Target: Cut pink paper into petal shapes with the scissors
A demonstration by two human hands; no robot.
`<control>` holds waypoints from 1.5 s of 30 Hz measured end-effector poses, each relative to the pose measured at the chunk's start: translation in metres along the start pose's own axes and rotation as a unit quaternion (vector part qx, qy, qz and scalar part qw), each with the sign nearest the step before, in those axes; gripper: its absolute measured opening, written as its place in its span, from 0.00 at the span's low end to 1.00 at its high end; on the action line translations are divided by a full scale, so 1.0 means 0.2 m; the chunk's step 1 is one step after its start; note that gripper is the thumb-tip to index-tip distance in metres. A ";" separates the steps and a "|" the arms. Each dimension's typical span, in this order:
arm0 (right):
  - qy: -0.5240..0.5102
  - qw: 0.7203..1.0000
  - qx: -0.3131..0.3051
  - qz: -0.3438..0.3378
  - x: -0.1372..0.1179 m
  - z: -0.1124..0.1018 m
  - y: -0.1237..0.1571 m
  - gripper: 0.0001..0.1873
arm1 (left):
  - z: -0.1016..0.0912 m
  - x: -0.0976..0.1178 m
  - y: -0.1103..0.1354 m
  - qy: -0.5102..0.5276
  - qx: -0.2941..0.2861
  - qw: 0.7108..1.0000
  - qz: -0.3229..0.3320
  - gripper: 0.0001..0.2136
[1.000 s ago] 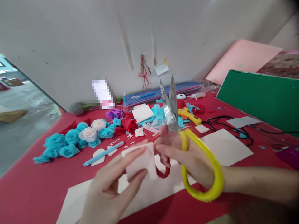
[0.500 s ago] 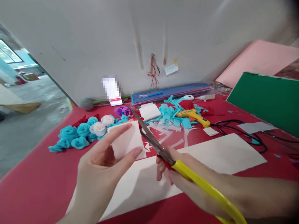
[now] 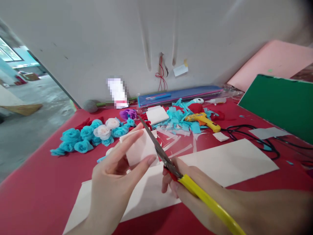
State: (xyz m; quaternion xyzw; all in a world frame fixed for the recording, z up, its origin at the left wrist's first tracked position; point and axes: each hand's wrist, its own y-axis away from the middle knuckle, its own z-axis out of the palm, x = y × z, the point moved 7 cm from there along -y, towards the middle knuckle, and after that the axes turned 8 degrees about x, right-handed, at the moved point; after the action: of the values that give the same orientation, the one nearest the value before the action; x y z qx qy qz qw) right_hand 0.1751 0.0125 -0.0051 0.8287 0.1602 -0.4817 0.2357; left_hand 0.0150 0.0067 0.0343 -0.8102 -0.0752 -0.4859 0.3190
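Note:
Between thumb and fingers, my left hand [image 3: 112, 182] pinches a white paper square [image 3: 141, 148] that looks like a small stack. My right hand [image 3: 188, 179] grips yellow-handled scissors [image 3: 207, 199], their red inner grip partly hidden by the fingers. The scissor blades point up and left and lie along the paper's right edge, nearly closed. Below both hands a long white paper strip [image 3: 227, 160] lies across the red tabletop [image 3: 31, 182]. Left of the held paper sit blue paper roses [image 3: 83, 147] and white paper roses [image 3: 102, 132].
Behind the hands lie a white paper stack [image 3: 157, 115], blue paper scraps [image 3: 178, 114] and a yellow glue gun [image 3: 204, 120] with a black cord [image 3: 244, 130]. A lit phone [image 3: 118, 93] leans on the wall. A green board [image 3: 281, 104] stands at the right.
My left hand and the paper have moved right, against the scissors. The blades have closed from an open angle, and a thin paper sliver now shows beside the paper's upper right corner.

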 end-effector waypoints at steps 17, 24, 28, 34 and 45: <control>0.017 0.998 0.052 0.031 0.04 0.03 -0.03 0.06 | -0.01 0.02 -0.01 0.031 0.039 0.996 -0.072 0.20; 0.066 0.996 0.058 -0.015 0.03 0.03 -0.02 0.06 | -0.01 0.02 0.00 0.042 0.039 0.997 -0.044 0.21; 0.064 0.997 0.047 0.008 0.06 0.04 -0.03 0.13 | 0.00 0.03 0.00 0.051 0.028 0.998 -0.035 0.21; 0.077 0.996 0.045 -0.013 0.03 0.02 -0.02 0.13 | 0.01 0.04 -0.02 0.069 0.022 0.997 -0.021 0.21; 0.043 0.999 0.025 0.009 0.02 0.02 -0.01 0.14 | -0.01 0.05 -0.03 0.034 0.035 0.998 -0.038 0.16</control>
State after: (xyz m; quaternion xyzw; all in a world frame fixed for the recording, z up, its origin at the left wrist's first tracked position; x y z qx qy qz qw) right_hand 0.1739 0.0126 -0.0102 0.8560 0.1502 -0.4470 0.2121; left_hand 0.0164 0.0089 0.0460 -0.7783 -0.1123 -0.5218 0.3306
